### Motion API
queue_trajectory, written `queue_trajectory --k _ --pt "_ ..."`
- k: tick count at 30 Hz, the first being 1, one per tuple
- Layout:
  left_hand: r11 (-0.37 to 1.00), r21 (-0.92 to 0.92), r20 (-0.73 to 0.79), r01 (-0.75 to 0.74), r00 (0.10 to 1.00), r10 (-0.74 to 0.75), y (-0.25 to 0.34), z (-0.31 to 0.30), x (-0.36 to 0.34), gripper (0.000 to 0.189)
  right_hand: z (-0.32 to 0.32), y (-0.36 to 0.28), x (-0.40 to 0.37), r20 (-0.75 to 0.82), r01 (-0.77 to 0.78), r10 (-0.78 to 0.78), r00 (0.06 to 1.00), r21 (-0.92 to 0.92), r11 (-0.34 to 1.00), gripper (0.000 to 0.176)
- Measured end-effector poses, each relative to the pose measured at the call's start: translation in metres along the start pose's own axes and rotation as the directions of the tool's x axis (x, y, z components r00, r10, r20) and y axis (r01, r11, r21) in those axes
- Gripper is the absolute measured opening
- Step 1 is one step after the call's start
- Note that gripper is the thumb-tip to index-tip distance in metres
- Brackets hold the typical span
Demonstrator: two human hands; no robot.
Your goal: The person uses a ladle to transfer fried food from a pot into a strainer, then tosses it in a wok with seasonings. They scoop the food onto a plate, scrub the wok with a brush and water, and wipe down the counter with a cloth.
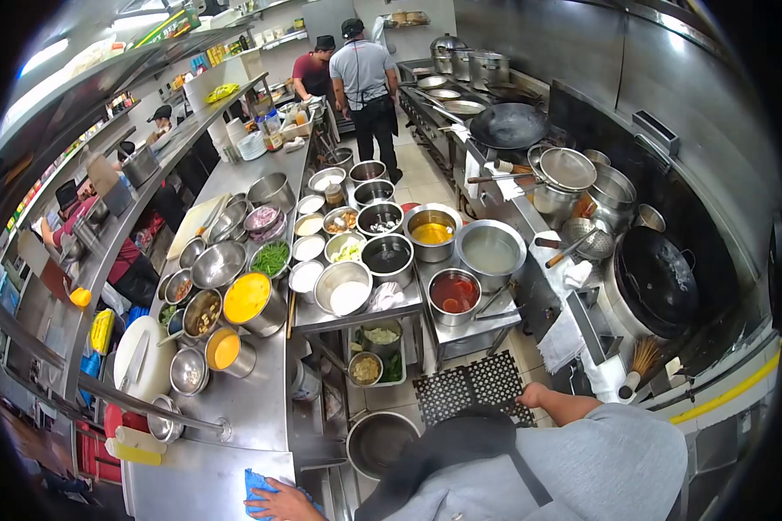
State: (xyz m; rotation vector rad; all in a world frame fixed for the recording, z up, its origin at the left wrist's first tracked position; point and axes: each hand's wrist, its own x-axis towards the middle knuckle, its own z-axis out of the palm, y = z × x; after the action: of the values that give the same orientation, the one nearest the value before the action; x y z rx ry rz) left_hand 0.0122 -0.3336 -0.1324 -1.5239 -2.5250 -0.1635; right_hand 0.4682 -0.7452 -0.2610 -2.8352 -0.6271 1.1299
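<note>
On the steel counter (191,482) at the lower left, my left hand (280,502) presses onto a crumpled blue cloth (257,488), its fingers spread over it. My right hand (533,395) hangs out to the side above the black perforated floor mat (469,386). Its fingers look curled in, and nothing shows in them. Nearest to the left hand are squeeze bottles (135,451) and a small steel bowl (165,421). A large dark-bottomed pot (382,445) stands low beside my body.
Steel bowls and pots of ingredients crowd the counter, including a yellow-orange liquid (248,297) and chopped greens (270,258). A red sauce pot (454,297) stands on a low table. Woks (656,282) line the stove at right. Two people (361,74) stand far up the aisle.
</note>
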Motion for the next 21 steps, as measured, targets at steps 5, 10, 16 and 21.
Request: queue_trajectory --k 5,10,16,21 --pt "0.999 -0.024 -0.121 -0.046 0.992 0.043 -0.009 0.060 0.020 0.068 0.016 -0.027 -0.017 0.023 0.030 -0.029 0.999 -0.049 0.998 0.052" --pt "0.999 -0.022 -0.087 -0.025 0.996 0.023 -0.005 0.053 0.018 0.066 0.030 -0.015 0.005 -0.008 0.058 -0.058 0.998 0.015 0.998 0.056" --pt "0.997 -0.079 -0.094 -0.014 0.996 0.007 -0.002 0.045 0.016 0.067 0.044 -0.005 0.020 0.070 0.160 -0.150 0.986 -0.173 0.972 0.051" --pt "0.999 -0.033 -0.029 0.002 1.000 -0.003 -0.001 0.046 0.021 0.067 0.017 -0.034 0.009 0.214 0.135 -0.083 0.973 -0.241 0.961 0.058"
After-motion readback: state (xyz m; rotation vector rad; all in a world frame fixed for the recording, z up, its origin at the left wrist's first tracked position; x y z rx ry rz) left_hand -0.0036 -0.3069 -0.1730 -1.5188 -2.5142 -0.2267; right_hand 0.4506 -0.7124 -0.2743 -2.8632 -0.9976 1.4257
